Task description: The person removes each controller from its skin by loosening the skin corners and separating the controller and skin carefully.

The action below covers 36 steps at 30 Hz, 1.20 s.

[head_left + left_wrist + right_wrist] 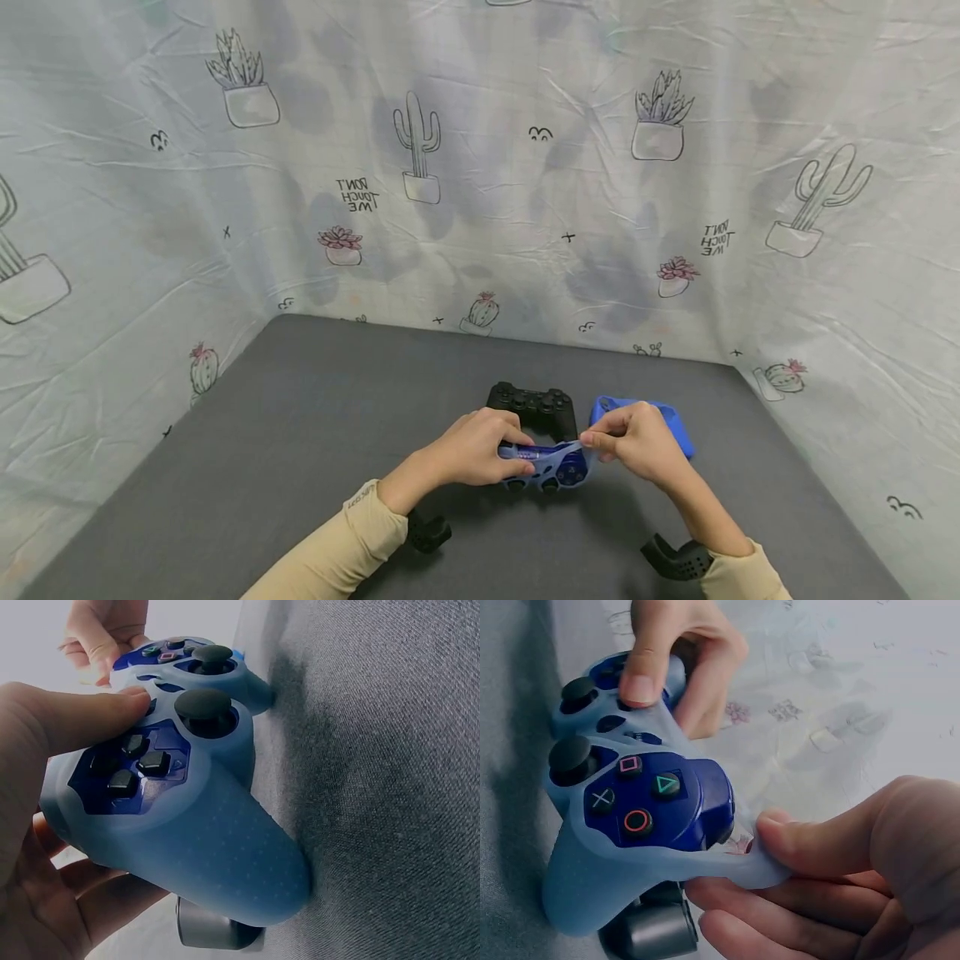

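A dark blue game controller (pixel 572 468) in a pale blue, translucent silicone cover (pixel 592 877) is held just over the table, its buttons and two black thumbsticks showing. My left hand (pixel 480 446) grips its left side, thumb (pixel 112 712) across the face and fingers behind. At the opposite end my right hand (pixel 637 442) pinches the cover's edge between thumb and fingers. That edge is stretched away from the controller's shoulder, leaving a gap in the right wrist view. The shoulder buttons (pixel 718 802) there are partly bare.
Just behind my hands lies a black game controller (pixel 512 397), partly hidden. A bright blue, hollow, soft-looking cover (pixel 678 429) lies to its right, behind my right hand. The grey tabletop (pixel 300 417) ends at a white curtain (pixel 487 208) with plant drawings on the back and sides.
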Each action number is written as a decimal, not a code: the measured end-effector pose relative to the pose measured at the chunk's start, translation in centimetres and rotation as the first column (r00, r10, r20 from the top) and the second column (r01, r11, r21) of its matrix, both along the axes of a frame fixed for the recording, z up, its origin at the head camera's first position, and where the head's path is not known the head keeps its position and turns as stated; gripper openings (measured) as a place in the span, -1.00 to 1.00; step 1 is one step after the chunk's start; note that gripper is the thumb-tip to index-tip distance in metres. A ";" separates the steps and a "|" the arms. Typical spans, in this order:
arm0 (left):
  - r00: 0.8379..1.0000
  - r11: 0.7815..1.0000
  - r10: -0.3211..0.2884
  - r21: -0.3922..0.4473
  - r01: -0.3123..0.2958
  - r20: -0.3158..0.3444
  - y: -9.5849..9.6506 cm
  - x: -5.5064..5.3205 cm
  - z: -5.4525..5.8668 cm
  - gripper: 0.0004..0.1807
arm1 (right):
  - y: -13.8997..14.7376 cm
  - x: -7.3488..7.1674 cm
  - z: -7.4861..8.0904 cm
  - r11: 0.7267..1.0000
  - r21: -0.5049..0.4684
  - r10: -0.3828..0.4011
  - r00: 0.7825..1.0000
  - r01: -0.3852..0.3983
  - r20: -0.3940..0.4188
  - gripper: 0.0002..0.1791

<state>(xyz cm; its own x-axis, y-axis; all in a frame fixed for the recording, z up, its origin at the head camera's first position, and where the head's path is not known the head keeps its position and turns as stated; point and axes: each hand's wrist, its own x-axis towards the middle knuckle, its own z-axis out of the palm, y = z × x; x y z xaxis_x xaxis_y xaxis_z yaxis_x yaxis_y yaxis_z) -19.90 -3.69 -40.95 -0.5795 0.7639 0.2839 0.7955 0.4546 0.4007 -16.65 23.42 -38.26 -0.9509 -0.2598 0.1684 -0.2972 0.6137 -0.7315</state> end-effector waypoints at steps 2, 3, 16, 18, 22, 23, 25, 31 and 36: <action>1.000 1.000 -0.002 -0.004 0.002 -0.011 0.0 0.0 0.0 -0.65 | 0.3 -0.2 0.1 0.999 -0.038 -0.010 0.999 0.012 0.045 -0.85; 1.000 1.000 -0.005 -0.004 0.005 -0.014 0.0 0.0 0.0 -0.65 | 0.4 -0.2 0.2 0.999 -0.050 -0.015 0.998 0.018 0.057 -0.84; 1.000 0.999 0.025 -0.030 -0.026 -0.008 -0.3 0.2 0.4 -0.63 | -0.4 -0.2 -0.3 0.999 -0.030 0.026 0.934 -0.039 -0.356 -0.98; 0.999 0.999 0.020 -0.043 -0.021 -0.025 -0.1 0.3 0.4 -0.62 | -0.7 -0.1 -0.5 0.996 -0.050 0.051 0.913 -0.078 -0.406 -0.95; 0.997 0.998 -0.012 -0.067 0.007 -0.070 0.1 0.6 0.5 -0.59 | -1.3 0.1 -1.0 0.987 -0.080 0.088 0.888 -0.139 -0.451 -0.88; 0.997 0.998 -0.014 -0.070 0.009 -0.078 0.2 0.7 0.5 -0.59 | -1.4 0.1 -1.1 0.986 -0.085 0.091 0.887 -0.144 -0.453 -0.88; 0.996 0.997 -0.018 -0.073 0.012 -0.083 0.2 0.7 0.5 -0.58 | -1.4 -0.1 -1.2 0.986 -0.088 0.087 0.895 -0.139 -0.437 -0.89; 0.996 0.997 -0.015 -0.070 0.009 -0.088 0.2 0.4 0.1 -0.59 | -0.1 -0.8 -1.4 0.996 -0.052 0.060 0.964 -0.075 -0.259 -0.96; 0.995 0.998 -0.035 -0.054 0.030 -0.093 0.3 0.3 0.1 -0.59 | 0.8 -1.1 -1.2 0.999 -0.034 0.013 0.994 -0.016 -0.106 -0.89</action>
